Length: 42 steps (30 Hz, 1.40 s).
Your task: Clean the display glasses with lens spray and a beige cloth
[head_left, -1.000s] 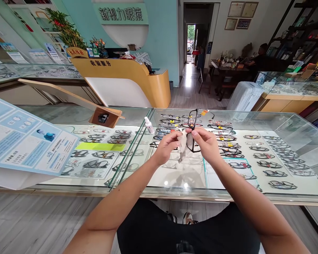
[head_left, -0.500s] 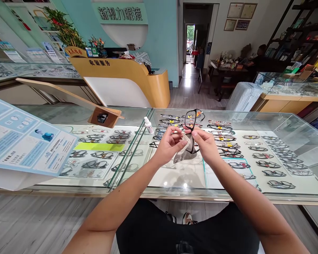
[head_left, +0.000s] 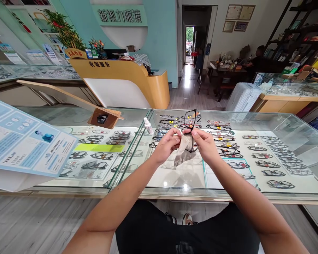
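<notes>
Above the glass display case, my right hand (head_left: 204, 143) is closed on a pair of black-framed eyeglasses (head_left: 190, 119), gripping them near the bridge so that one lens stands above the other. My left hand (head_left: 167, 145) pinches a beige-grey cleaning cloth (head_left: 183, 151), which hangs down in front of the lower lens and hides much of it. Some left fingers reach behind the cloth and out of sight. Beyond my left hand a small white spray bottle (head_left: 148, 126) stands upright on the glass top.
Under the glass of the display case (head_left: 159, 183) lie rows of eyeglasses (head_left: 262, 155). A blue-and-white printed board (head_left: 29, 141) leans in at the left, near a wooden stand (head_left: 104, 117). Behind are a yellow counter (head_left: 122, 79), a wrapped suitcase (head_left: 243, 97) and a person (head_left: 262, 60) at a table.
My left fingers have shifted slightly left, and the cloth now spreads wider over the lower lens. The eyeglasses stay nearly where they were in my right hand.
</notes>
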Each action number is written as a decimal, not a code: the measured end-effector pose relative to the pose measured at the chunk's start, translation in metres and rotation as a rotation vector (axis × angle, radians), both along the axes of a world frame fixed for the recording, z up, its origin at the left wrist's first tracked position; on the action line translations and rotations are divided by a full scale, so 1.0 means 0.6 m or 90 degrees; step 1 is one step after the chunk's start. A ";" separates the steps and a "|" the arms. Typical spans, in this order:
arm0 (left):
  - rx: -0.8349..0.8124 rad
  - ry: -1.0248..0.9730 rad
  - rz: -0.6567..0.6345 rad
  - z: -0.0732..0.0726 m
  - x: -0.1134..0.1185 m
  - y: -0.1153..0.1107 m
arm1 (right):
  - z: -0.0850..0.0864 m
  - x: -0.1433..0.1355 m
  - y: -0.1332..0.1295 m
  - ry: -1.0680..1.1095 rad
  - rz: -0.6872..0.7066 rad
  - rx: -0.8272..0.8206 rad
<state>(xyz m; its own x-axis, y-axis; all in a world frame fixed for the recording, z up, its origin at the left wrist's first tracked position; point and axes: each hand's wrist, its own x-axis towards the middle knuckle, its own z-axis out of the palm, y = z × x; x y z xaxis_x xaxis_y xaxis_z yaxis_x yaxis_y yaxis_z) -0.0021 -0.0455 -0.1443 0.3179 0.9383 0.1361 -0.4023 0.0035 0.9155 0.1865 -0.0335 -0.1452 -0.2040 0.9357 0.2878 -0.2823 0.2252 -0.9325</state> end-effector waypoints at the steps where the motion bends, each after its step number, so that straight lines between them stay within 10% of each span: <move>1: 0.004 -0.002 -0.013 0.000 0.000 0.000 | 0.000 0.000 0.000 0.009 0.005 -0.010; 23: -0.055 0.047 -0.083 0.015 0.033 -0.021 | 0.011 0.004 -0.004 0.001 -0.019 0.004; 27: -0.017 0.047 -0.078 0.059 0.037 -0.015 | 0.067 0.006 -0.002 0.046 -0.008 0.028; 35: 0.285 0.085 0.002 0.230 0.051 0.010 | 0.235 -0.001 0.019 0.072 -0.029 0.201; 42: 0.286 0.005 0.113 0.227 0.080 0.017 | 0.234 -0.033 0.025 0.150 -0.031 0.200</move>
<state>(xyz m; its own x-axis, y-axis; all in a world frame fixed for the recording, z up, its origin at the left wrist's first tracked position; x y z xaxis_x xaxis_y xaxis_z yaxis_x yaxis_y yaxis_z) 0.0457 -0.0351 -0.0084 0.1607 0.8267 0.5393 -0.3538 -0.4618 0.8134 0.1665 -0.0184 -0.0046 -0.0562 0.8014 0.5954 -0.4620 0.5078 -0.7271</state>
